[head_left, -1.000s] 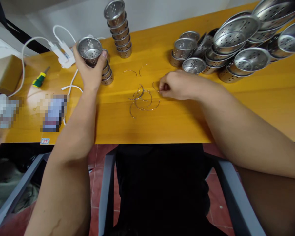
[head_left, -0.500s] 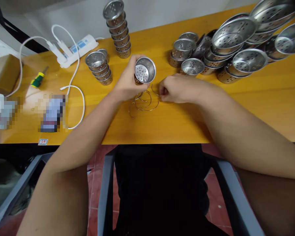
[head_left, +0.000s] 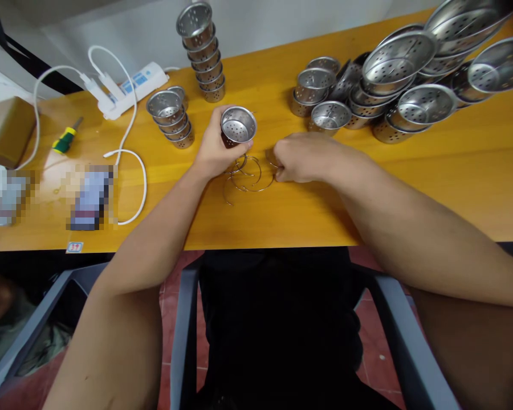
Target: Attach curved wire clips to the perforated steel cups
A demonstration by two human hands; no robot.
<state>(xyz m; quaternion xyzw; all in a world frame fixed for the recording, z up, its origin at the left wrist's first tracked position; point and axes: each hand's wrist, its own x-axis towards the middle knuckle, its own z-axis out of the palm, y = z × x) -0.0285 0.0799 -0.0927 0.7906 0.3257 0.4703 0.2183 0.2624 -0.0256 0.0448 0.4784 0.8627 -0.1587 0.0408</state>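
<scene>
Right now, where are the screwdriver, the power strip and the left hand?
Screwdriver (head_left: 64, 141): head view, on its handle.
Power strip (head_left: 147, 78): head view, on its top.
Left hand (head_left: 211, 149): head view, on its back.

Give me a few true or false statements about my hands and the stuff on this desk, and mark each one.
The left hand holds a perforated metal cup. True.

The right hand is inside a cup. False: the right hand is down by the thin curved wires.

The taller cup stack stands nearer the wall than the shorter cup stack. True.

The screwdriver lies on top of the power strip. False: the screwdriver lies on the desk, left of the power strip.
</scene>
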